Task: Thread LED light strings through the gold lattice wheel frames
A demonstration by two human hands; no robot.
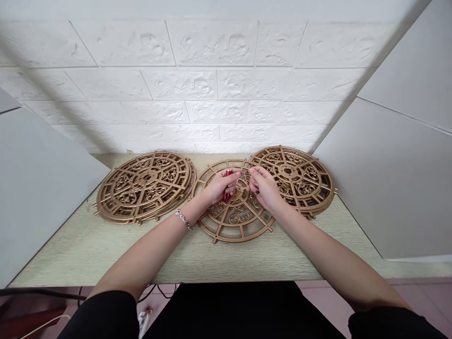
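My left hand (221,187) is closed around a slim red, lighter-like cylinder (226,195) with a silvery top. Its thumb and forefinger also pinch a thin wire or cord (245,171) that spans the gap to my right hand (263,186). The fingertips of the right hand are pressed together on the other end of this strand. Both hands are above a round gold-coloured grille (240,230) with scrollwork and spokes, which lies flat on the table. The hands cover part of the grille's middle.
Similar round grilles are stacked at the left (144,188) and at the right (300,179). The pale wood-grain table (176,263) meets a white brick-patterned wall (201,84). Grey panels stand at the left (42,188) and right (395,188). Cables (155,292) hang below the front edge.
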